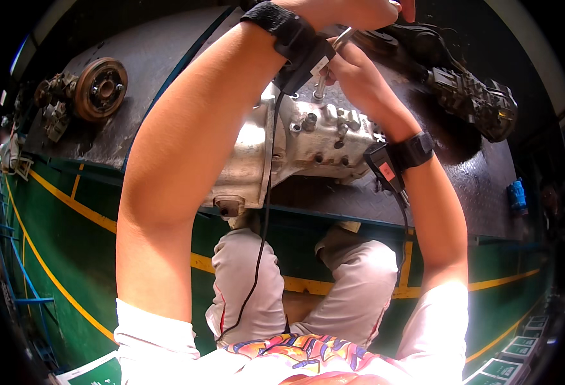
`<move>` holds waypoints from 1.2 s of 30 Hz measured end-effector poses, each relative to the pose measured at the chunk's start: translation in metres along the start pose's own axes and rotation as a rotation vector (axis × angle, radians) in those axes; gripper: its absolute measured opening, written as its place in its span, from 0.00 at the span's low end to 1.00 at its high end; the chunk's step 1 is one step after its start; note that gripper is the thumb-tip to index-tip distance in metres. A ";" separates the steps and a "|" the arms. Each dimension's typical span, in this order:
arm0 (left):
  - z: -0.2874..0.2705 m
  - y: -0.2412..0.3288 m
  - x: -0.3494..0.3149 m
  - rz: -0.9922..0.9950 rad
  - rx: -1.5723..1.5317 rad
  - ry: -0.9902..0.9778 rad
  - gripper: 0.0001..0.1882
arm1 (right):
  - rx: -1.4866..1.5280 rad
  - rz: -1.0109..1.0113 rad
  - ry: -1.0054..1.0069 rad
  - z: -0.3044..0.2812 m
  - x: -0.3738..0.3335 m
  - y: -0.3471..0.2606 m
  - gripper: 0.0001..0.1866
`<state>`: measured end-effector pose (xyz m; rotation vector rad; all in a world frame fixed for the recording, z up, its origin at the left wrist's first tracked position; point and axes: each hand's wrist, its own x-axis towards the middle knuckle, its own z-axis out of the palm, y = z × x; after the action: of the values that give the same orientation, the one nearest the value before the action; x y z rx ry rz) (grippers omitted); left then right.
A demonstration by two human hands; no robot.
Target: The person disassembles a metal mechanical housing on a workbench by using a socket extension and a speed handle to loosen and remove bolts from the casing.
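Observation:
A silver gearbox housing [321, 144] lies on the dark metal bench in front of me. A socket wrench [341, 40] stands against its far side, the socket down over a fastener there. My right hand [352, 69] wraps its fingers around the wrench's shaft, low above the housing. Higher up, at the top edge of the view, my left hand [362, 11] is curled closed where the wrench's bar runs up beneath it. Part of the left hand is cut off by the frame. The left wrist device hides where the bar and shaft meet.
A rusty brake drum assembly [101, 89] rests at the bench's left. A dark gearbox [475, 102] lies at the far right, and a blue can-shaped object [517, 196] is by the right edge. Black cables [267, 205] hang from both wrist devices. Yellow lines cross the green floor [80, 240].

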<state>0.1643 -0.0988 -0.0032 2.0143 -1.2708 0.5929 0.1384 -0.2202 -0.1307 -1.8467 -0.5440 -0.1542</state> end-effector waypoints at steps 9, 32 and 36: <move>-0.026 0.012 -0.012 -0.143 0.017 -0.081 0.12 | -0.295 -0.043 0.161 -0.037 -0.011 0.013 0.14; -0.010 0.014 0.001 -0.067 -0.103 -0.184 0.12 | -0.034 -0.154 -0.014 -0.041 -0.018 0.001 0.13; -0.003 0.020 0.010 -0.047 -0.113 -0.198 0.12 | -0.261 -0.275 0.153 -0.061 -0.017 0.036 0.12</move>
<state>0.1507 -0.1082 0.0115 2.0417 -1.3357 0.2980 0.1494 -0.2903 -0.1474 -1.9833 -0.6943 -0.5688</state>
